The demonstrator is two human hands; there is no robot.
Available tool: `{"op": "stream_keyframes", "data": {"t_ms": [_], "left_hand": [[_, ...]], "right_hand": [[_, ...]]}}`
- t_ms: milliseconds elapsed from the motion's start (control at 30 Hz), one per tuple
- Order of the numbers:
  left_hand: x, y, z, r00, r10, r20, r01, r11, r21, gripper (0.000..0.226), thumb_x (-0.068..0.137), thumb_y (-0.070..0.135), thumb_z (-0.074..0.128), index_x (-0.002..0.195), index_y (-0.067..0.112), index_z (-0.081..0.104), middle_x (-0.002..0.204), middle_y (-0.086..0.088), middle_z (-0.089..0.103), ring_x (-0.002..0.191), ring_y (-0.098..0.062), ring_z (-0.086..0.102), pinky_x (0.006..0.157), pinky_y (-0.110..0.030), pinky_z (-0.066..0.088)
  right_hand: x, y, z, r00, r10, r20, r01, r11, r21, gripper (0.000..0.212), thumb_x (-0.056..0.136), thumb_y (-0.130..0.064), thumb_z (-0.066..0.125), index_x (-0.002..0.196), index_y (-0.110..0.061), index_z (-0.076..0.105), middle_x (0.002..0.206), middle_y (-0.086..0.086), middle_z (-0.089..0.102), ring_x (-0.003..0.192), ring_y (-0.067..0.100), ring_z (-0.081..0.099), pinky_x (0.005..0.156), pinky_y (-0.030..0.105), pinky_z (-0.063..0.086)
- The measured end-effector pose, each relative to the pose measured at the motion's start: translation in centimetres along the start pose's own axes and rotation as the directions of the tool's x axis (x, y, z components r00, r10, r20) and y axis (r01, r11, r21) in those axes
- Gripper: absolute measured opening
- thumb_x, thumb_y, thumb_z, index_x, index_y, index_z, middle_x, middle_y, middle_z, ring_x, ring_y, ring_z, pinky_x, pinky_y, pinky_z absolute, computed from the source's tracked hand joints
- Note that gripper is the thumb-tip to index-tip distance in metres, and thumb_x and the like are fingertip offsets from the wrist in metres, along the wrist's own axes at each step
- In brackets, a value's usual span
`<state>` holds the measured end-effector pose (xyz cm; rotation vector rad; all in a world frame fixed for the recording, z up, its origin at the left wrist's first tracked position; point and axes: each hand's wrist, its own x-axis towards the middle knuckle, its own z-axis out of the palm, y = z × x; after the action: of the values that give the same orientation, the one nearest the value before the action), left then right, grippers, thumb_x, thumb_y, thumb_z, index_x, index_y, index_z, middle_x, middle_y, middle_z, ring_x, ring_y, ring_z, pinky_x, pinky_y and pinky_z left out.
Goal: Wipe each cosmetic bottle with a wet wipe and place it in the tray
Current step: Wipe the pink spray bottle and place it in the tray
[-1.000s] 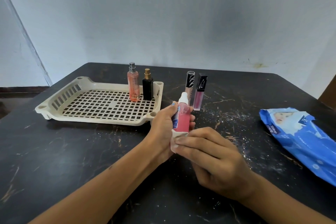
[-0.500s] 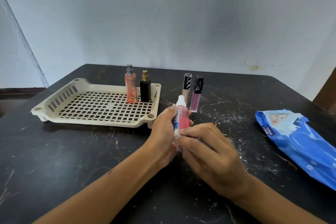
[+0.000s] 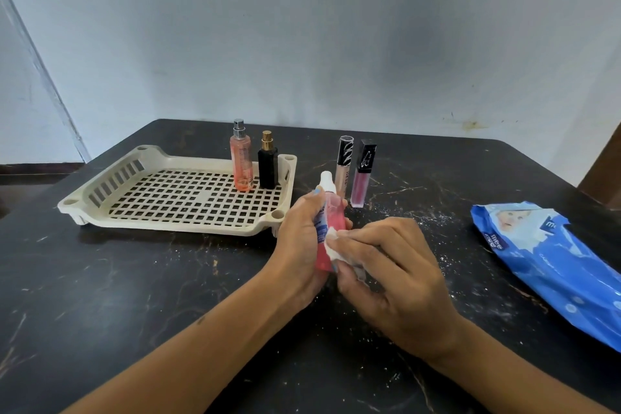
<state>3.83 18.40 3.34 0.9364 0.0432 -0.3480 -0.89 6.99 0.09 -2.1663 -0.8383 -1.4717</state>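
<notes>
While the left hand (image 3: 302, 245) grips a pink bottle (image 3: 331, 222) upright above the table (image 3: 134, 296), the right hand (image 3: 389, 276) pinches a white wipe (image 3: 336, 245) against its side. Farther left, the tray (image 3: 100, 208) holds two bottles (image 3: 242, 158) in its far right corner; two tubes (image 3: 361, 175) stand just right of it.

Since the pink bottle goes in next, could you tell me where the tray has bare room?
The tray grid is free left of and in front of the orange spray bottle and black bottle, which crowd its far right corner.
</notes>
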Motion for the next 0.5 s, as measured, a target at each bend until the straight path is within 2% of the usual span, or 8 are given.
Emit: {"op": "stream_keyframes", "data": {"t_ms": [200,300,400,500], "left_hand": [[-0.16,-0.08,-0.27,0.999,-0.026,0.041,0.026,1.000,0.016,0.028,0.090,0.029,0.047,0.096,0.003,0.058,0.078,-0.011,0.051,0.067,-0.019,0.051,0.063,-0.032,0.046],[-0.04,0.00,-0.30,0.999,-0.032,0.025,0.032,0.999,-0.004,0.035,0.093,0.031,0.044,0.100,0.000,0.059,0.073,-0.011,0.055,0.061,-0.018,0.054,0.056,-0.030,0.049],[-0.17,0.32,-0.25,0.998,-0.040,0.049,0.040,0.999,0.005,0.038,0.093,0.032,0.043,0.095,-0.001,0.061,0.068,-0.011,0.056,0.057,-0.016,0.053,0.054,-0.027,0.048],[-0.29,0.83,-0.23,0.996,0.032,0.078,-0.035,0.999,0.029,0.030,0.090,0.028,0.048,0.090,0.000,0.059,0.070,-0.009,0.056,0.057,-0.013,0.052,0.051,-0.023,0.047]], "right_hand": [[0.04,0.44,-0.22,0.999,-0.025,0.030,0.029,0.990,-0.138,0.022,0.088,-0.031,0.072,0.095,-0.011,0.078,0.096,0.000,0.073,0.090,0.020,0.064,0.080,0.037,0.047],[0.14,0.22,-0.18,0.999,-0.042,0.005,0.043,0.986,-0.159,0.017,0.087,-0.027,0.072,0.093,-0.012,0.078,0.093,-0.002,0.073,0.090,0.017,0.062,0.082,0.036,0.044],[0.18,0.17,-0.27,0.997,-0.070,-0.016,0.067,0.990,-0.126,0.013,0.088,-0.019,0.069,0.092,-0.011,0.079,0.092,-0.002,0.074,0.087,0.015,0.062,0.082,0.035,0.042],[0.18,0.29,-0.34,0.996,-0.080,-0.030,0.077,0.992,-0.100,0.010,0.089,-0.016,0.069,0.091,-0.013,0.078,0.089,-0.004,0.073,0.080,0.015,0.063,0.081,0.033,0.040]]}}
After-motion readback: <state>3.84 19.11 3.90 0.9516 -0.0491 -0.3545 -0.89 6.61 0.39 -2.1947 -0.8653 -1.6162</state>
